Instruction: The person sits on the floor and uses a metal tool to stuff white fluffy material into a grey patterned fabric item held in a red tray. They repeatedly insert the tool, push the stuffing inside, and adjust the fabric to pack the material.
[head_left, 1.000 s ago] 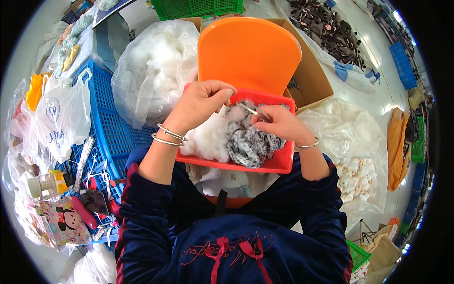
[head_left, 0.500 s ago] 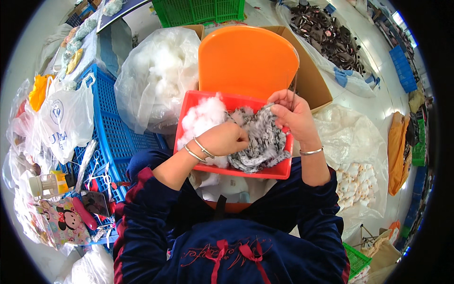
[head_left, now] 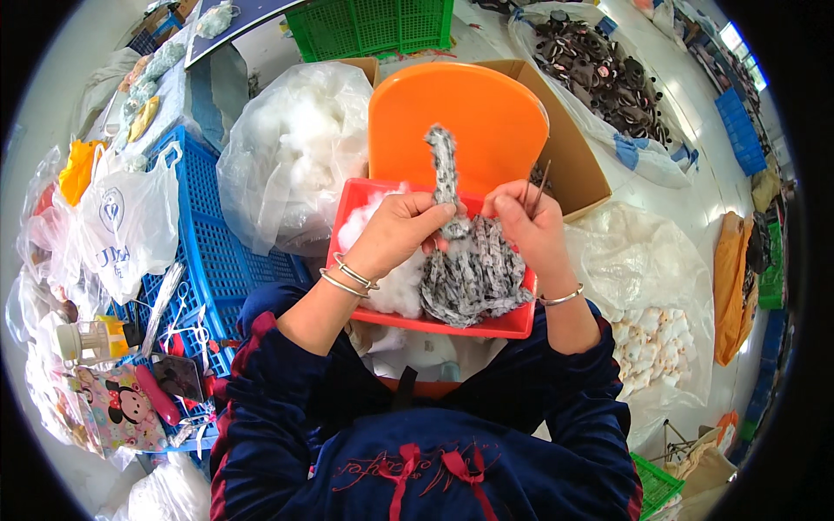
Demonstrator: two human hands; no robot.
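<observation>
My left hand (head_left: 401,227) pinches a narrow, fuzzy grey-and-black plush tube (head_left: 444,165), which stands upright above the red tray (head_left: 434,323). Close beside it on the right, my right hand (head_left: 540,233) is closed around a thin metal tool (head_left: 543,182) that looks like tweezers, its slim end pointing up and away. Several similar grey plush pieces (head_left: 469,282) are heaped in the tray's right part. White fluffy stuffing (head_left: 395,282) fills its left part, partly covered by my left wrist. The tray rests over my lap.
An orange chair back (head_left: 456,113) rises behind the tray, with a cardboard box (head_left: 573,165) behind it. A clear bag of stuffing (head_left: 291,148) stands at left, beside blue crates (head_left: 208,234) holding scissors (head_left: 198,330). Right lies a plastic sack of small white pieces (head_left: 651,339).
My left hand has lifted from the tray and now holds a plush tube upright. My right hand has moved slightly lower, and the tool in it shows more plainly.
</observation>
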